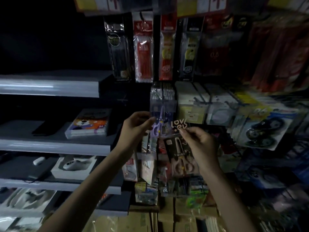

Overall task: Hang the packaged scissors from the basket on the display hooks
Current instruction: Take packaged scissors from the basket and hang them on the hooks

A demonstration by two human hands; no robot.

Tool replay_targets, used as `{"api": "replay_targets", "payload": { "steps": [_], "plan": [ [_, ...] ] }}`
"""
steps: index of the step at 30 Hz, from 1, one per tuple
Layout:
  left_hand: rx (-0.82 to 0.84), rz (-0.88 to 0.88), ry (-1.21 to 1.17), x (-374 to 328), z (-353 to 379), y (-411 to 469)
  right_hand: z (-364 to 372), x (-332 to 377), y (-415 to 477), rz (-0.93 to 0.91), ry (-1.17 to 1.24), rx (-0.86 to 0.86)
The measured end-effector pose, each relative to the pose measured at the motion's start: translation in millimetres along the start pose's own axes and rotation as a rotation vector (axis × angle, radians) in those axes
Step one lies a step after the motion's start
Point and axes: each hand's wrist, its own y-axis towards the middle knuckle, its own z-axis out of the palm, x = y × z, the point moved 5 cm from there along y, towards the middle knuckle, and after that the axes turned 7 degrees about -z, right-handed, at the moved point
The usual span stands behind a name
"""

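In dim light, a person's right hand [199,143] pinches the top of a black scissors pack [179,151], which hangs below the thumb and fingertips; white lettering on its header reads "LOV". Just beside it, the left hand [136,127] grips a purple scissors pack [158,129] by its left edge, fingers curled.

Glossy clear plastic wraps the purple scissors pack [159,126]; the shelves [50,86] look smooth, satin grey.
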Motion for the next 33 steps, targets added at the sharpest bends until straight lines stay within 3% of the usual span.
{"api": "replay_targets", "payload": {
  "steps": [8,23,33],
  "plan": [
    [0.105,0.055,-0.066,-27.4,1.7,1.2,24.4,-5.3,4.2,-0.009,0.027,-0.159],
    [0.176,0.146,0.012,-51.6,-7.7,12.2,50.5,14.7,33.5,0.011,0.108,-0.105],
    [0.166,0.147,0.054,-52.1,-10.8,16.1,68.6,6.6,49.2,0.045,0.16,-0.205]
  ]
}}
